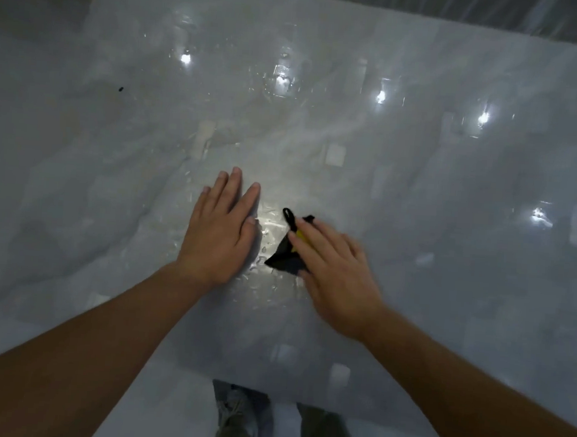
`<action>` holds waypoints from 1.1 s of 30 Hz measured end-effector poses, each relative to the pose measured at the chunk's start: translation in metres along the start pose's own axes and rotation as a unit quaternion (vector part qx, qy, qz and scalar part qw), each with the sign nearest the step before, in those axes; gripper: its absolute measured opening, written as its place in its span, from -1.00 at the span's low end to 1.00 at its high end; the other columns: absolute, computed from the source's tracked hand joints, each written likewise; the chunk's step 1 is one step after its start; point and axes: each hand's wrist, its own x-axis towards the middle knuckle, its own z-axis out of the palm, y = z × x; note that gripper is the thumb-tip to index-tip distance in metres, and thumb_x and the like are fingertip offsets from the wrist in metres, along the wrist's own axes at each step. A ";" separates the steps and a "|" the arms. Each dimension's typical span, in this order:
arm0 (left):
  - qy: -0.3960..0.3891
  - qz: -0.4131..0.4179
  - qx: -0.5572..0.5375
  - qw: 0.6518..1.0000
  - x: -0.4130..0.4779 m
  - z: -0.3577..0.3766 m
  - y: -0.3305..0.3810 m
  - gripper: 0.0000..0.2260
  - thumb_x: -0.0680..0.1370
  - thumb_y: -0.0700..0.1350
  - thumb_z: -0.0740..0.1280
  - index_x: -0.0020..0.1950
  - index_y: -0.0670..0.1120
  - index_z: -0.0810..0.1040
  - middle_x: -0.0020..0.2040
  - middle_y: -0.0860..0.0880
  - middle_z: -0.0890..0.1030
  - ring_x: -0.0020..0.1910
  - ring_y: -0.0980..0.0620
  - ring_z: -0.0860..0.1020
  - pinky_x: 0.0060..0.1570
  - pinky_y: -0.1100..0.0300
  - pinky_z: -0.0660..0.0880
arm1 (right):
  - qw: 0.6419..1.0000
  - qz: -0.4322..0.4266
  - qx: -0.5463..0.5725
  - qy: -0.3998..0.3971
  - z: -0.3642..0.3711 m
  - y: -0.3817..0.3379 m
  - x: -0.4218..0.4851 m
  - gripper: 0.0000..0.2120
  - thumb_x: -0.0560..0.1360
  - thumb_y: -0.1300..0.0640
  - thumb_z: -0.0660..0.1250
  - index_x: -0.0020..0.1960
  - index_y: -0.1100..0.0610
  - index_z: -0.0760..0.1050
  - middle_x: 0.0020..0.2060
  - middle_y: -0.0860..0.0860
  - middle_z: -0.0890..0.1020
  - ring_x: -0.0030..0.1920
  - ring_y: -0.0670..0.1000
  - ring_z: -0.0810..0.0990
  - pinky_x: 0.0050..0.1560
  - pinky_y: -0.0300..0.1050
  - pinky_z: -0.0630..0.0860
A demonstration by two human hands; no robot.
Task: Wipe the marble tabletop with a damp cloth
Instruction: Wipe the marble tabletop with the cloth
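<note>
Marble tabletop, pale grey and glossy (435,201), is filling nearly the whole view and is throwing back several bright light reflections (380,95). Small black cloth with a yellow patch (282,257) is lying bunched on the stone under the right hand (336,273), whose fingers are lying straight and released across it, pressing rather than gripping. Left hand (220,227), just left of the cloth and apart from it, is resting flat on the stone, fingers extended, grasping nothing. Wet droplets (269,230) are showing just left of the cloth. Risks, as judged: the cloth is bunching small, so each pass is probably covering a narrow strip and leaving gaps. With no grip, it could be sliding out from under the palm on the slick surface. Its black hanging loop (289,216), poking out beyond the cloth, could be trailing streaks. Bare left palm is likely printing smears. Tiny dark speck (120,88), well beyond and left of the cloth, is risking being missed.
</note>
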 end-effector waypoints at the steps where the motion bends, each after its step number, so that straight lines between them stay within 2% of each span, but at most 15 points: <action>1: 0.000 0.003 -0.006 1.000 -0.002 -0.002 -0.001 -0.41 0.62 0.11 -0.14 0.64 -0.02 0.14 0.66 -0.10 -0.03 0.64 -0.06 -0.11 0.59 -0.02 -0.14 | 1.000 0.015 0.017 0.006 -0.002 0.008 0.007 -0.47 0.55 0.04 0.18 0.51 0.09 0.35 0.55 0.04 0.35 0.52 0.10 0.32 0.36 0.05 0.25; 3: 0.004 0.005 -0.012 1.000 -0.007 -0.006 -0.003 -0.41 0.61 0.11 -0.13 0.62 -0.04 0.20 0.66 -0.14 0.02 0.64 -0.08 -0.07 0.59 -0.04 -0.12 | 0.993 0.098 0.048 0.044 -0.012 0.027 0.029 -0.45 0.53 0.09 0.19 0.52 0.11 0.34 0.55 0.06 0.34 0.51 0.13 0.34 0.38 0.10 0.28; 5: 0.009 0.000 -0.003 1.000 -0.016 -0.008 -0.009 -0.43 0.62 0.11 -0.12 0.60 -0.04 0.23 0.65 -0.16 0.05 0.64 -0.11 -0.06 0.59 -0.08 -0.12 | 0.974 0.204 0.070 0.072 -0.022 0.040 0.055 -0.48 0.59 0.12 0.18 0.55 0.10 0.31 0.58 0.04 0.29 0.55 0.13 0.27 0.45 0.14 0.21; 7: 0.012 0.005 0.003 1.000 -0.026 -0.006 -0.018 -0.44 0.63 0.11 -0.11 0.58 -0.03 0.26 0.65 -0.17 0.08 0.64 -0.13 -0.04 0.59 -0.12 -0.10 | 0.961 0.246 0.086 0.090 -0.019 0.027 0.070 -0.51 0.62 0.13 0.16 0.55 0.09 0.30 0.58 0.02 0.28 0.57 0.10 0.22 0.49 0.12 0.15; 10: 0.016 0.025 -0.003 1.000 -0.037 -0.003 -0.026 -0.46 0.63 0.09 -0.08 0.55 -0.05 0.32 0.63 -0.20 0.14 0.62 -0.17 0.02 0.58 -0.13 -0.07 | 0.979 0.163 0.101 0.075 0.001 -0.015 0.048 -0.53 0.57 0.15 0.17 0.48 0.12 0.40 0.53 0.05 0.38 0.54 0.11 0.32 0.44 0.18 0.28; 13: 0.015 0.052 -0.003 0.999 -0.045 -0.001 -0.029 -0.49 0.64 0.07 -0.05 0.54 -0.06 0.35 0.62 -0.21 0.16 0.62 -0.19 0.05 0.58 -0.13 -0.06 | 0.993 0.076 0.085 0.019 0.017 -0.046 -0.008 -0.55 0.60 0.10 0.13 0.47 0.11 0.41 0.53 0.03 0.39 0.54 0.07 0.30 0.42 0.09 0.25; 16: 0.011 0.074 0.010 0.997 -0.055 0.002 -0.028 -0.50 0.66 0.08 -0.03 0.56 -0.03 0.33 0.63 -0.19 0.15 0.62 -0.18 0.03 0.57 -0.13 -0.09 | 0.995 0.075 0.070 0.010 0.015 -0.039 -0.041 -0.55 0.63 0.06 0.13 0.50 0.09 0.37 0.57 0.00 0.32 0.58 0.03 0.23 0.47 0.07 0.20; 19: -0.004 0.078 0.024 0.997 -0.064 0.007 -0.031 -0.48 0.66 0.10 -0.07 0.60 0.01 0.25 0.65 -0.15 0.07 0.64 -0.14 -0.04 0.57 -0.10 -0.16 | 0.997 0.079 0.011 0.019 0.019 -0.050 -0.055 -0.53 0.64 0.01 0.15 0.53 0.05 0.34 0.59 0.03 0.27 0.60 0.10 0.19 0.48 0.15 0.21; 23: 0.008 0.085 0.031 0.996 -0.062 0.006 -0.038 -0.48 0.65 0.07 -0.07 0.59 0.01 0.27 0.65 -0.10 0.11 0.64 -0.11 0.01 0.58 -0.09 -0.09 | 0.998 0.036 -0.048 -0.008 0.034 -0.069 -0.055 -0.51 0.61 -0.05 0.20 0.53 -0.01 0.32 0.58 0.06 0.28 0.58 0.19 0.21 0.48 0.22 0.22; 25: 0.018 0.091 0.029 0.995 -0.062 0.006 -0.041 -0.48 0.64 0.05 -0.05 0.57 0.00 0.31 0.64 -0.10 0.16 0.63 -0.11 0.07 0.56 -0.11 -0.03 | 0.997 0.053 -0.057 -0.006 0.031 -0.053 -0.037 -0.49 0.60 -0.06 0.17 0.53 -0.03 0.31 0.58 0.05 0.28 0.58 0.17 0.22 0.46 0.21 0.21; 29: 0.020 0.108 0.026 0.994 -0.063 0.008 -0.046 -0.47 0.63 0.04 -0.05 0.59 0.00 0.29 0.64 -0.10 0.14 0.63 -0.10 0.05 0.56 -0.09 -0.04 | 0.966 0.248 -0.015 0.076 0.015 -0.033 0.032 -0.47 0.61 -0.03 0.15 0.57 0.01 0.26 0.61 0.04 0.22 0.59 0.13 0.17 0.46 0.16 0.15; 30: 0.021 0.108 0.026 0.994 -0.063 0.008 -0.049 -0.47 0.63 0.05 -0.05 0.59 -0.01 0.28 0.64 -0.11 0.12 0.63 -0.10 0.04 0.56 -0.07 -0.04 | 0.960 0.267 -0.009 0.085 0.016 -0.038 0.042 -0.47 0.62 0.00 0.17 0.58 0.02 0.25 0.61 0.05 0.20 0.59 0.15 0.15 0.48 0.15 0.13; 31: 0.026 0.099 0.022 0.995 -0.064 0.007 -0.052 -0.48 0.64 0.05 -0.05 0.59 -0.02 0.28 0.65 -0.12 0.11 0.63 -0.10 0.04 0.55 -0.07 -0.02 | 0.962 0.258 -0.015 0.088 0.020 -0.046 0.043 -0.47 0.62 0.03 0.18 0.57 0.04 0.25 0.61 0.07 0.21 0.59 0.17 0.16 0.48 0.16 0.15; 33: 0.042 0.062 0.016 0.997 -0.070 0.004 -0.061 -0.49 0.64 0.06 -0.02 0.57 -0.03 0.30 0.64 -0.16 0.11 0.62 -0.14 0.04 0.53 -0.11 0.02 | 0.984 0.160 -0.039 0.071 0.034 -0.070 0.019 -0.47 0.58 0.05 0.22 0.54 0.07 0.31 0.58 0.10 0.28 0.57 0.21 0.22 0.45 0.17 0.20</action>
